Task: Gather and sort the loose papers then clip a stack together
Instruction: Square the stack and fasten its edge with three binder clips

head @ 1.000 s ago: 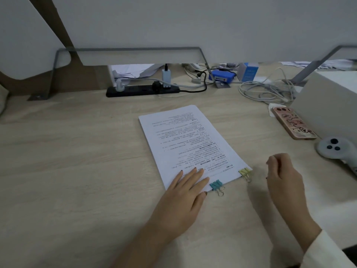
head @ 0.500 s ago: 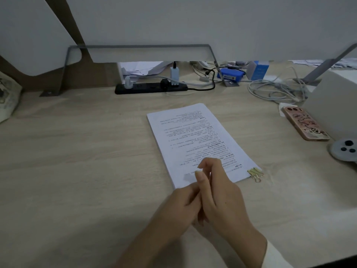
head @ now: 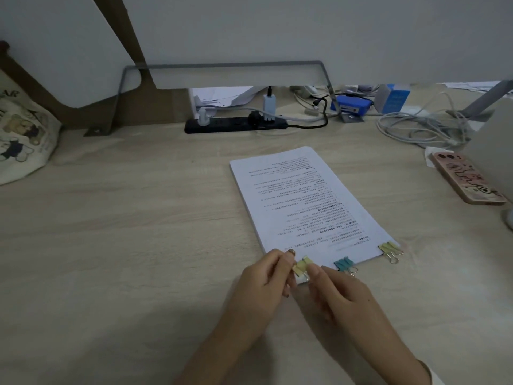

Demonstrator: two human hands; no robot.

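A squared stack of printed white papers [head: 302,201] lies on the wooden desk, its near short edge toward me. A teal binder clip [head: 344,264] and a yellow binder clip [head: 388,249] sit on that near edge. At the stack's near left corner both hands meet on a second yellow binder clip [head: 301,267]. My left hand [head: 261,284] pinches it from the left with thumb and fingertips. My right hand [head: 341,295] pinches it from the right. The clip's wire handles are partly hidden by the fingers.
A black power strip [head: 236,125] with plugs lies at the back, tangled white cables [head: 416,129] to its right. A phone in a pink case [head: 466,180] rests at the right, a printed tote bag [head: 22,140] at the left edge.
The hands, joined over the stack's near edge half a second ago, now hold a yellow clip at its left corner. The teal clip shows again. The view shifted left.
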